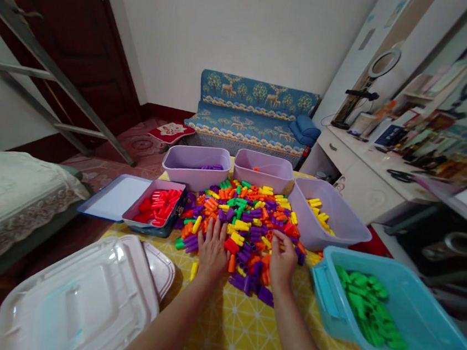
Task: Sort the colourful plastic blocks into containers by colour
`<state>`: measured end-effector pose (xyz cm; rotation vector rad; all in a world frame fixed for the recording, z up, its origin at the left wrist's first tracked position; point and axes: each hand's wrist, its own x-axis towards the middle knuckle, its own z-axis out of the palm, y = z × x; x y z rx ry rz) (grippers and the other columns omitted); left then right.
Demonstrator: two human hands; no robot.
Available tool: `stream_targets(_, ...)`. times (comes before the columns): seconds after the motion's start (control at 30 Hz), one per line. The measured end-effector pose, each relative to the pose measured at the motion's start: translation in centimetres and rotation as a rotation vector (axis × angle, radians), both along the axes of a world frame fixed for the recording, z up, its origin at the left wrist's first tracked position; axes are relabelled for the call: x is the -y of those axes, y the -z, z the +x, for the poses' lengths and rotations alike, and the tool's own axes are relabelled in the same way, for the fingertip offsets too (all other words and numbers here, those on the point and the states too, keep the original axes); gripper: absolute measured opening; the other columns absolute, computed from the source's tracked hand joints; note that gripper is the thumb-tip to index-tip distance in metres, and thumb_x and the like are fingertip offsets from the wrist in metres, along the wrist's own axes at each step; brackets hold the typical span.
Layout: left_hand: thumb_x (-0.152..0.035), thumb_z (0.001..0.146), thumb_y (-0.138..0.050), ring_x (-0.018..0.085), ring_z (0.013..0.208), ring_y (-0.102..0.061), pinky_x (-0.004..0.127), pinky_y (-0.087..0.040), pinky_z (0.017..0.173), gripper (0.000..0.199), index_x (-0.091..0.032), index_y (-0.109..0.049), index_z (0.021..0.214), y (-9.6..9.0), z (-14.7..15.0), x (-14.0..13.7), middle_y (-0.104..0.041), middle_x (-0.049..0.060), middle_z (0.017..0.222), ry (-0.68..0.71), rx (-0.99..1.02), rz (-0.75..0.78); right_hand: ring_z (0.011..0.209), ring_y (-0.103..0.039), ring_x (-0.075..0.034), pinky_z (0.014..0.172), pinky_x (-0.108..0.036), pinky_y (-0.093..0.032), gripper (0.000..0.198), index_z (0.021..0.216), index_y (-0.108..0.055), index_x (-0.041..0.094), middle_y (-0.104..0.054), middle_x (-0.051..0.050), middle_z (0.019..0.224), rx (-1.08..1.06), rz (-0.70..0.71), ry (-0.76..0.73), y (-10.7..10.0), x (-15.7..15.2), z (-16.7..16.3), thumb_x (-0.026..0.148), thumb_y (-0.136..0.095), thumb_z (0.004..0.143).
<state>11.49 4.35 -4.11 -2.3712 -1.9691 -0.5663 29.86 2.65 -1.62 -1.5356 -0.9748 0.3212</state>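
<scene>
A mixed pile of small plastic tube-shaped pieces [249, 217] in purple, orange, yellow, green and red covers the middle of the table. My left hand [213, 252] lies on the pile's near left part, fingers spread. At the near right side, my right hand [283, 261] has its thumb and fingers drawn together beside orange and purple pieces; whether anything is between the fingertips is hidden. Red pieces fill a lidded tin box [127, 220] on the left. Green pieces lie in a blue bin [422, 284] at the right. A purple bin [350, 232] holds yellow pieces.
Two more purple bins, the back left bin [175, 171] with purple pieces and the back right bin [262, 181] with a little orange, stand behind the pile. White lids [108, 295] are stacked at front left. A patterned sofa [251, 121] stands beyond the yellow tablecloth [233, 336].
</scene>
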Motion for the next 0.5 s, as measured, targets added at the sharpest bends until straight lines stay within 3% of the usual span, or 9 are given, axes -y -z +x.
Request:
stream_targets(0.07, -0.035, 0.090, -0.047, 0.030, 0.150, -0.017, 0.058, -0.017, 0.118, 0.061, -0.019, -0.039, 0.149, 0.0, 0.0, 0.0, -0.028, 0.012, 0.160, -0.002, 0.001, -0.001, 0.094, -0.065, -0.025, 0.089, -0.043, -0.051, 0.034, 0.094, -0.070, 0.018, -0.072, -0.011, 0.097, 0.047, -0.021, 0.056, 1.4, 1.0, 1.3, 0.044, -0.053, 0.081)
stream_targets(0.23, -0.034, 0.090, -0.047, 0.031, 0.150, -0.017, 0.058, -0.018, 0.118, 0.059, -0.018, -0.043, 0.147, 0.0, 0.0, 0.0, -0.029, 0.012, 0.160, 0.005, -0.013, 0.008, 0.092, -0.064, -0.023, 0.088, -0.041, -0.051, 0.025, 0.090, -0.069, 0.020, -0.069, -0.010, 0.096, 0.190, -0.012, 0.029, 3.3, 2.5, 1.5, 0.036, -0.051, 0.083)
stream_targets(0.37, -0.034, 0.090, -0.047, 0.031, 0.150, -0.017, 0.057, -0.016, 0.119, 0.059, -0.017, -0.044, 0.146, 0.0, 0.0, 0.0, -0.028, 0.012, 0.160, 0.005, -0.013, 0.007, 0.100, -0.063, -0.023, 0.094, -0.042, -0.050, 0.026, 0.094, -0.069, 0.018, -0.068, -0.012, 0.103, 0.254, 0.029, 0.014, 3.2, 2.7, 1.0, 0.029, -0.048, 0.084)
stream_targets(0.5, -0.033, 0.090, -0.045, 0.030, 0.150, -0.017, 0.058, -0.016, 0.118, 0.057, -0.018, -0.045, 0.145, 0.0, 0.0, 0.0, -0.030, 0.012, 0.160, -0.002, -0.013, 0.011, 0.101, -0.062, -0.022, 0.094, -0.043, -0.049, 0.026, 0.095, -0.070, 0.018, -0.069, -0.011, 0.104, 0.284, 0.041, -0.042, 1.8, 2.1, 0.5, 0.028, -0.048, 0.086)
